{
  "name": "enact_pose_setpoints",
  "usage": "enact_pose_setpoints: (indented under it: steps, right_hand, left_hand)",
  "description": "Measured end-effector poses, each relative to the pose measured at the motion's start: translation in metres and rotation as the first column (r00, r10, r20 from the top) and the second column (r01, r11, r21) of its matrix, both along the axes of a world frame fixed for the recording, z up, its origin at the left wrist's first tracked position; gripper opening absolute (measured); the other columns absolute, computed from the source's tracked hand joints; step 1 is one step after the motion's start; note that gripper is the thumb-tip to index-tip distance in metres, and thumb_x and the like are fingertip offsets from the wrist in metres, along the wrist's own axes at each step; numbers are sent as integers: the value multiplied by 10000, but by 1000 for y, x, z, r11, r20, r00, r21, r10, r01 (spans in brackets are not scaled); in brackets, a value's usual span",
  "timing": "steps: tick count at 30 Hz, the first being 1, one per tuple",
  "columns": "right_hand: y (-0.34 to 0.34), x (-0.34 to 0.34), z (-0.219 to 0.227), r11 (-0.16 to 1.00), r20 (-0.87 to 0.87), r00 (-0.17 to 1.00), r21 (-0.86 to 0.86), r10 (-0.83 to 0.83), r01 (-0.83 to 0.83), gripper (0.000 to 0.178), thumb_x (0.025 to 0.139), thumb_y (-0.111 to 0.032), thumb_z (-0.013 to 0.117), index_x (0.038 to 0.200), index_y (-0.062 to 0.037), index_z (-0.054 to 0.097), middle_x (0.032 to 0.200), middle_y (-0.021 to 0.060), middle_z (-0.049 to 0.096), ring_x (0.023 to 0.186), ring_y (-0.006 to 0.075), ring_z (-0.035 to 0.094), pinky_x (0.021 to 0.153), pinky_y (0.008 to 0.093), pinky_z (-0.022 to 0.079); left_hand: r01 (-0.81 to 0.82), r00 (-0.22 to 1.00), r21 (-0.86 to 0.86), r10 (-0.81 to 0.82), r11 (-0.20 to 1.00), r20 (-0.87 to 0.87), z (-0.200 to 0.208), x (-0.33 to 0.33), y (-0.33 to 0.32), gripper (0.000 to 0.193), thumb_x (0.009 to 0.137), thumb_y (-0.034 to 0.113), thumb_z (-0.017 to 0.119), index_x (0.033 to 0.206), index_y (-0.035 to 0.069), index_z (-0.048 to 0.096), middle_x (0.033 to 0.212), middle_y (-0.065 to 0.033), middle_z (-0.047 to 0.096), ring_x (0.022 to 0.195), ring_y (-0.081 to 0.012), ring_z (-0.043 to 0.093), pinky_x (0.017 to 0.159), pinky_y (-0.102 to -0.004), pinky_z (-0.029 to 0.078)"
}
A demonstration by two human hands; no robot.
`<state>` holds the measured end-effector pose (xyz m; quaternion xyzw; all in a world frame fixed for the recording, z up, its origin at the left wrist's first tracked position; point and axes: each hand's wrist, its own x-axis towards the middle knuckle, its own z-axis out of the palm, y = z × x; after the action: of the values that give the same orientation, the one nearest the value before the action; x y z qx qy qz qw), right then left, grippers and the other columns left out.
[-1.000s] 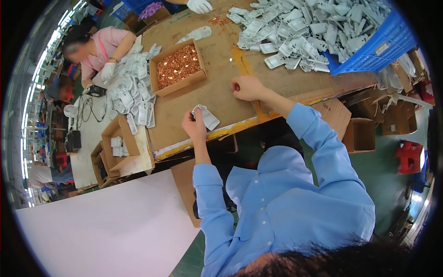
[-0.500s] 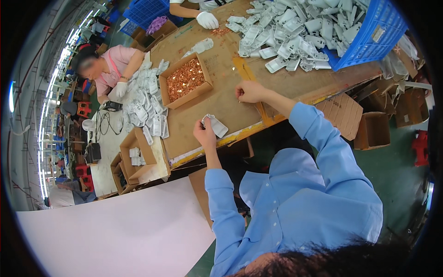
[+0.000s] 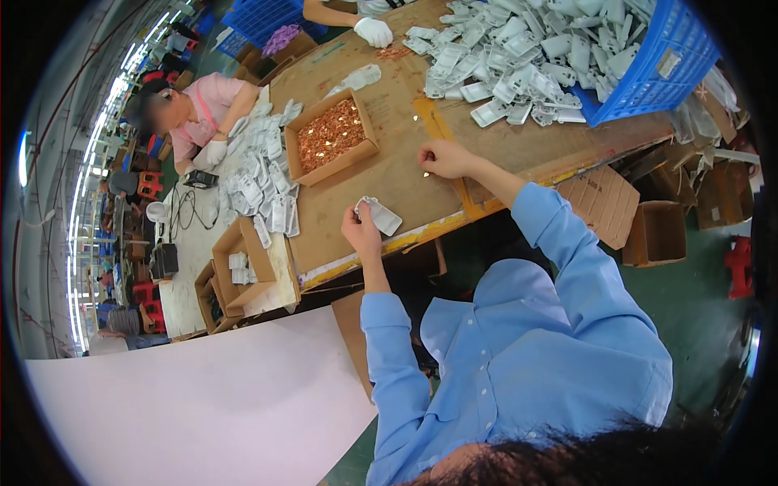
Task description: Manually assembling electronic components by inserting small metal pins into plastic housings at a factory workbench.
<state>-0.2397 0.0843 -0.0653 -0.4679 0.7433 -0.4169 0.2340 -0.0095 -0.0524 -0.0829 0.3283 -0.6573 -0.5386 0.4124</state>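
Note:
My left hand [image 3: 362, 232] grips a white plastic housing [image 3: 387, 222], a shallow oblong shell, by its left end above the table's near edge. To its right, my right hand [image 3: 447, 159] is over the cardboard-covered table with its fingers pinched together. A small shiny metal piece [image 3: 426, 174] shows just below those fingertips; whether it is held or lies on the table, I cannot tell. A cardboard box [image 3: 334, 166] of small copper-coloured metal parts [image 3: 328, 138] stands beyond my left hand.
White housings lie piled at the left [image 3: 258, 182] and far right [image 3: 506, 69], where a blue crate [image 3: 658, 73] lies tipped. A co-worker in pink [image 3: 212, 105] sits left; another person's gloved hand [image 3: 373, 32] rests at the far edge. A box [image 3: 258, 263] holds white parts.
The whole view has shifted slightly. Both my hands keep nearly the same places and grips. At the far edge, the other person's gloved hand has moved a little to the right.

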Motion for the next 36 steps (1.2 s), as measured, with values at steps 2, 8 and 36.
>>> enact_pose_setpoints:
  steps: [2, 8, 36]
  right_hand:
    - [0, -2, 1, 1000, -14, 1000, -15, -6, 6, 146, 792, -187, 648, 867, -63, 669, 825, 84, 692, 777, 228, 663, 705, 343, 518]
    - [6, 8, 13, 992, 65, 990, -15, -125, 126, 168, 795, -173, 643, 874, -24, 650, 810, 103, 678, 757, 228, 653, 704, 337, 514]
    - [170, 155, 77, 963, -66, 975, -184, -212, 197, 82, 806, -20, 659, 872, -3, 612, 735, 91, 610, 637, 189, 624, 584, 295, 497]
  left_hand:
    - [6, 1000, 13, -5, 1000, -31, 2, -2, 0, 181, 919, 158, 638, 853, -11, 631, 764, -16, 625, 681, -58, 537, 606, -222, 432]
    - [44, 996, 61, -39, 997, -81, 6, -2, 2, 167, 930, 158, 613, 875, 1, 624, 780, -11, 618, 699, -60, 529, 624, -233, 434]
    - [517, 856, 652, -314, 554, -410, 54, 17, 213, 318, 1036, 324, 316, 1126, 86, 507, 1064, -16, 578, 1010, -116, 533, 929, -283, 403]
